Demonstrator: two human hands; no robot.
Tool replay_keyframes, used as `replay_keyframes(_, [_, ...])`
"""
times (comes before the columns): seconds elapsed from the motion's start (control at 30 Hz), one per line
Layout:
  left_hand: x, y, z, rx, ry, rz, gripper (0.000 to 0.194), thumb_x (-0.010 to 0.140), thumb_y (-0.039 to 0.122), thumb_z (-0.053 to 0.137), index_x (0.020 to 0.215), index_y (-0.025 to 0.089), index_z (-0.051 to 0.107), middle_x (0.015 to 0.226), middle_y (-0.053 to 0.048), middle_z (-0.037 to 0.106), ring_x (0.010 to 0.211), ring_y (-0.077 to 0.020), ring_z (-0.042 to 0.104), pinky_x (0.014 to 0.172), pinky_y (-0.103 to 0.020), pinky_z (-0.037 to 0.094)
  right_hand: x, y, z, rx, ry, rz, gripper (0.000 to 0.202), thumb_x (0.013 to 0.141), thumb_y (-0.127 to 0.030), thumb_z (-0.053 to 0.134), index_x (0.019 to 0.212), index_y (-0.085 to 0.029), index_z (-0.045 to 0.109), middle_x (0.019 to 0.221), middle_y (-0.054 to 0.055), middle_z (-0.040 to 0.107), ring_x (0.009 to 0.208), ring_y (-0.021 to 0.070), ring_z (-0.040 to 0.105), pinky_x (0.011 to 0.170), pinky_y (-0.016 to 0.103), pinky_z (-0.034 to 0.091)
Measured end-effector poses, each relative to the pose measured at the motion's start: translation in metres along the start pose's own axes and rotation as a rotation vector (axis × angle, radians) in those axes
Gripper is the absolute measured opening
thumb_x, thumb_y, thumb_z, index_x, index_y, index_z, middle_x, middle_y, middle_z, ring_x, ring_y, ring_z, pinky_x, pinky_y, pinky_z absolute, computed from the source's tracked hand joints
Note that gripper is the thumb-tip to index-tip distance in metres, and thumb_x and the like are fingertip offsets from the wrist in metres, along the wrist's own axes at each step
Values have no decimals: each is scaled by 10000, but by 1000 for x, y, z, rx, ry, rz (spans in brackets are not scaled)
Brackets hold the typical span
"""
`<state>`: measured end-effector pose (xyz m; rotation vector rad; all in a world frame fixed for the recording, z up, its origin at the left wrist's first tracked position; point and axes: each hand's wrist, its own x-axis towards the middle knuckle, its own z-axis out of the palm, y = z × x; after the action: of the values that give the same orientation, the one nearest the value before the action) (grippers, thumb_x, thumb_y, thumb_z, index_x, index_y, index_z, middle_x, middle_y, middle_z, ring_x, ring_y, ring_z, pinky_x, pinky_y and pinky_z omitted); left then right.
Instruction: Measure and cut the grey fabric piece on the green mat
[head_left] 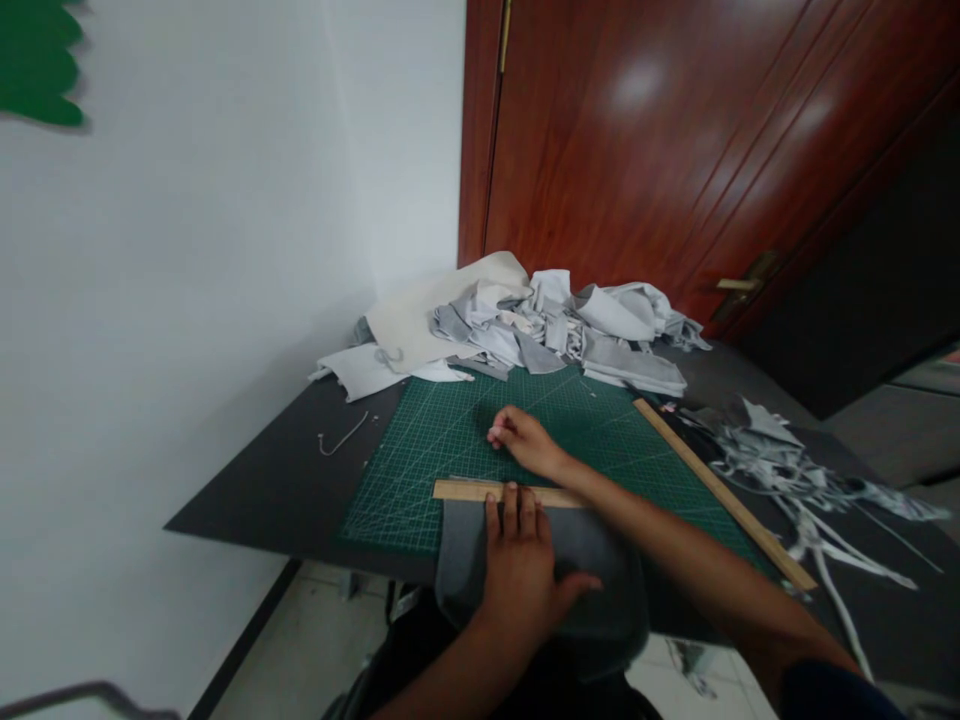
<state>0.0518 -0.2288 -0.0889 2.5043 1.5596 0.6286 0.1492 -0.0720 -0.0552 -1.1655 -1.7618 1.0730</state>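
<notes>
My left hand (520,565) is spread flat, fingertips pressing on a short wooden ruler (469,490) and palm over a dark grey piece of fabric (600,560). The ruler lies along the fabric's far edge. That fabric hangs over the table's front edge towards my lap. Above the green cutting mat (405,450), beyond the ruler, my right hand (525,440) is closed in a pinch. Something small and pale may be at its fingertips, but I cannot make it out. My right forearm crosses over the ruler's right end.
A heap of grey and white fabric pieces (555,320) lies at the back. A longer wooden ruler (720,490) slants along the mat's right side. Fabric strips (787,460) pile up at the right. A loose thread (345,437) lies left; a wall and wooden door (637,150) stand behind.
</notes>
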Motion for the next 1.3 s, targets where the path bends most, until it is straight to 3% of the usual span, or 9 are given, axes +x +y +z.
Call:
replay_keyframes(0.1, [0,1,-4,25,-27,8,1016,824,855,522,1431,41,567,1545,-247,481,1501,-436,339,1224,-659,251,-12,19,-54,119,-29,133,296,829,-453,720,804,-215,545,717,1,671,618,142,608,592,282,503])
replay_keyframes(0.2, [2,3,-9,28,-59,12,1016,850,853,480,1430,23,553,1551,-247,472,1501,-430,339,1232,-649,251,-26,34,-97,235,-8,224,435,745,-562,802,850,-218,555,745,-11,673,636,123,620,619,270,533])
replay_keyframes(0.4, [2,0,-8,80,-39,58,932,878,789,527,1481,79,501,1544,-244,480,1486,-433,363,1207,-674,274,-39,41,-140,337,-160,383,481,671,-496,917,946,-158,714,760,20,717,646,128,653,601,257,555])
replay_keyframes(0.7, [-1,-4,-1,156,-2,117,875,895,751,540,1441,68,546,1548,-252,471,1475,-447,369,1191,-682,283,-31,42,-145,379,-253,425,425,699,-510,906,868,-170,714,729,-2,705,635,116,648,589,238,549])
replay_keyframes(0.97, [-4,-4,-2,157,-26,118,887,929,759,460,1503,84,474,1564,-205,472,1500,-434,325,1191,-667,287,-30,41,-142,305,-243,438,346,767,-452,864,884,-170,701,755,2,703,653,118,648,618,260,568])
replay_keyframes(1.3, [-4,-3,-6,107,-102,99,895,939,775,418,1509,88,466,1591,-189,442,1521,-441,289,1210,-681,258,-31,35,-139,245,-229,450,355,742,-465,874,862,-176,706,736,0,694,644,127,645,608,274,566])
